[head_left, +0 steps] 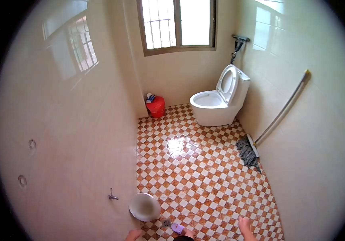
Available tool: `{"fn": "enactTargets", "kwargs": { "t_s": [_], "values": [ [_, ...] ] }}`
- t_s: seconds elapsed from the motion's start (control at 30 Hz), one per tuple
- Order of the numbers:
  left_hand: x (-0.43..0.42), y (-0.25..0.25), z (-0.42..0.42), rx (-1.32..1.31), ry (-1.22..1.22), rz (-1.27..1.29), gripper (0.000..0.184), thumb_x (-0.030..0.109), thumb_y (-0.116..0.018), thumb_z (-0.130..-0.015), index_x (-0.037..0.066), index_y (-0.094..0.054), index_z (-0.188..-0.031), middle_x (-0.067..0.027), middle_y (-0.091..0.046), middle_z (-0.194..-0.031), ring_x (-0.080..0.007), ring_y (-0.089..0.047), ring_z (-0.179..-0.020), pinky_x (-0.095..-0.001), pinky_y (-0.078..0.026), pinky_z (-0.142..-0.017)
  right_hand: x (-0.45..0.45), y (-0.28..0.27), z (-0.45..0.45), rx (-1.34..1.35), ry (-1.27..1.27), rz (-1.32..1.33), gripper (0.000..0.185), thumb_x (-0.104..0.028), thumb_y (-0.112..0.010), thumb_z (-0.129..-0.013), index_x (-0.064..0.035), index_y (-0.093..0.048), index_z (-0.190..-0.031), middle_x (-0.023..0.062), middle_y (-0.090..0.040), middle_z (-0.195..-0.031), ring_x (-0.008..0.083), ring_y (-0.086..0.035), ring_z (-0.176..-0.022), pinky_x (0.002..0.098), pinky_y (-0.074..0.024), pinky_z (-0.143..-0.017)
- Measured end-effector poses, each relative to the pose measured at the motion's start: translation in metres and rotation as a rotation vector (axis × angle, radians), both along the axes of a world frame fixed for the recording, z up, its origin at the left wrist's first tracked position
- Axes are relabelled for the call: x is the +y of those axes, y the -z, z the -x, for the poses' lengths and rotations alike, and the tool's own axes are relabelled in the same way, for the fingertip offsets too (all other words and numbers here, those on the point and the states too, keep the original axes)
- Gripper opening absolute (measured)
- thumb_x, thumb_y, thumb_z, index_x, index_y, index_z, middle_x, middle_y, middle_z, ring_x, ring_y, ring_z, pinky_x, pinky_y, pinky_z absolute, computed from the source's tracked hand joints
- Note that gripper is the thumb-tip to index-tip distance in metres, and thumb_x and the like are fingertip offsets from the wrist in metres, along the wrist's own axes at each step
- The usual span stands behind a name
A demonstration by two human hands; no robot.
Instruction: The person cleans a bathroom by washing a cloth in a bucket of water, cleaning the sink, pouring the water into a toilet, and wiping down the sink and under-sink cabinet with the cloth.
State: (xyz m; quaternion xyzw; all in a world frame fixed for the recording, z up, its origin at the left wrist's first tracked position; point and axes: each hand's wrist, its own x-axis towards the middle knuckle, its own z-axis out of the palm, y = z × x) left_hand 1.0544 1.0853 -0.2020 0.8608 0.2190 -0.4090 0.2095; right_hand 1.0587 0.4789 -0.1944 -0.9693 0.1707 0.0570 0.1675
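Note:
At the bottom edge my left hand [133, 235] shows only in part, just below a pale basin [144, 207]. It looks open, and I see nothing in it. My right hand [245, 227] hangs above the checkered floor at the lower right, fingers loosely extended and holding nothing visible. The basin stands on the floor against the left wall, under a small metal tap [113, 196]. Between my hands, a foot in a lilac slipper [178, 228] shows beside a floor drain [166, 223].
A white toilet [214, 111] with raised lid stands in the far right corner, a dark-headed squeegee [240, 42] behind it. A grey string mop [247, 153] leans on the right wall. A red bucket [156, 107] sits below the window [179, 50]. Patterned tiles [196, 172] cover the floor.

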Motion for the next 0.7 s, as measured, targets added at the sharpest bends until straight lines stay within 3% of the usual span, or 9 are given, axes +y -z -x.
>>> {"fn": "enactTargets", "kwargs": {
  "t_s": [0.1,0.13,0.17,0.23,0.47,0.53,0.6,0.63,0.7],
  "values": [
    [-0.031,0.02,-0.011,-0.269,-0.018,-0.008,0.039,0.03,-0.05,-0.071,0.003,-0.058,-0.097,-0.0222,-0.058,-0.095,-0.034,-0.056,-0.091,-0.0389,-0.044,-0.079,-0.028,0.025,0.099,0.223,0.177,-0.146,0.044,-0.036,-0.039,-0.082,0.0024,-0.058,-0.074,0.025,-0.058,-0.073,0.0403,-0.056,-0.067,0.0447,-0.0461,-0.061],
    [-0.056,-0.004,-0.018,-0.356,0.077,0.007,0.039,0.03,-0.049,-0.071,0.002,-0.059,-0.097,-0.0226,-0.058,-0.094,-0.0342,-0.056,-0.09,-0.0393,-0.044,-0.079,-0.052,0.097,0.146,0.281,0.356,-0.153,0.043,-0.039,-0.042,-0.081,0.0017,-0.057,-0.084,0.0227,-0.058,-0.072,0.0361,-0.057,-0.065,0.0436,-0.0465,-0.056],
    [-0.063,0.015,-0.025,-0.312,0.119,-0.038,0.04,0.028,-0.047,-0.072,0.001,-0.057,-0.099,-0.0231,-0.057,-0.096,-0.0359,-0.055,-0.091,-0.0404,-0.043,-0.079,-0.109,0.2,0.205,0.408,0.318,-0.285,0.063,-0.035,-0.057,-0.073,-0.0171,-0.035,-0.129,0.0173,-0.041,-0.126,0.0482,-0.041,-0.106,0.0483,-0.0352,-0.09],
    [-0.133,-0.046,-0.024,-0.332,0.136,-0.031,0.037,0.025,-0.048,-0.071,0.0,-0.058,-0.096,-0.0223,-0.057,-0.098,-0.0357,-0.054,-0.092,-0.0411,-0.042,-0.08,-0.103,0.118,0.271,0.395,0.368,-0.388,0.046,-0.028,-0.051,-0.077,-0.0091,-0.047,-0.118,0.0225,-0.047,-0.117,0.0418,-0.045,-0.104,0.0449,-0.0375,-0.088],
    [-0.298,-0.023,0.034,-0.458,0.509,0.284,0.035,0.025,-0.047,-0.074,0.003,-0.057,-0.099,-0.0212,-0.058,-0.095,-0.0358,-0.055,-0.091,-0.0408,-0.044,-0.078,-0.104,0.048,0.552,0.101,1.135,-0.791,0.042,-0.037,-0.043,-0.081,0.0008,-0.055,-0.093,0.0177,-0.059,-0.072,0.0315,-0.058,-0.064,0.0401,-0.047,-0.053],
    [-0.337,-0.011,0.054,-0.484,0.852,0.316,0.03,0.022,-0.044,-0.075,0.002,-0.057,-0.093,-0.0221,-0.058,-0.09,-0.0365,-0.055,-0.088,-0.0433,-0.044,-0.075,-0.083,-0.042,0.587,0.083,1.317,-0.805,0.032,-0.03,-0.039,-0.085,-0.0042,-0.051,-0.101,0.0108,-0.058,-0.076,0.0213,-0.058,-0.066,0.0371,-0.048,-0.058],
    [-0.36,0.072,0.041,-0.29,1.268,0.044,0.03,0.022,-0.042,-0.076,0.003,-0.059,-0.092,-0.0225,-0.057,-0.092,-0.0373,-0.055,-0.089,-0.0448,-0.044,-0.075,-0.089,-0.035,0.636,-0.142,1.496,-0.857,0.024,-0.029,-0.044,-0.085,-0.0076,-0.054,-0.085,0.0039,-0.052,-0.063,0.0155,-0.052,-0.053,0.0288,-0.043,-0.045],
    [-0.369,0.076,0.03,-0.393,1.864,0.086,0.03,0.024,-0.043,-0.077,0.004,-0.061,-0.091,-0.0215,-0.058,-0.093,-0.0365,-0.055,-0.089,-0.0454,-0.044,-0.075,-0.091,-0.038,0.66,-0.321,1.618,-0.964,0.023,-0.029,-0.046,-0.085,-0.009,-0.054,-0.078,0.0015,-0.05,-0.058,0.0119,-0.049,-0.049,0.0256,-0.0393,-0.041],
    [-0.424,0.022,0.068,-0.278,1.395,0.044,0.028,0.024,-0.044,-0.078,0.006,-0.063,-0.088,-0.0187,-0.059,-0.093,-0.0319,-0.058,-0.088,-0.0434,-0.047,-0.071,-0.115,-0.066,0.682,-0.714,1.511,-0.987,0.023,-0.021,-0.045,-0.086,-0.0081,-0.045,-0.067,0.0003,-0.045,-0.056,0.0099,-0.04,-0.04,0.0237,-0.032,-0.036]
  ]
}}
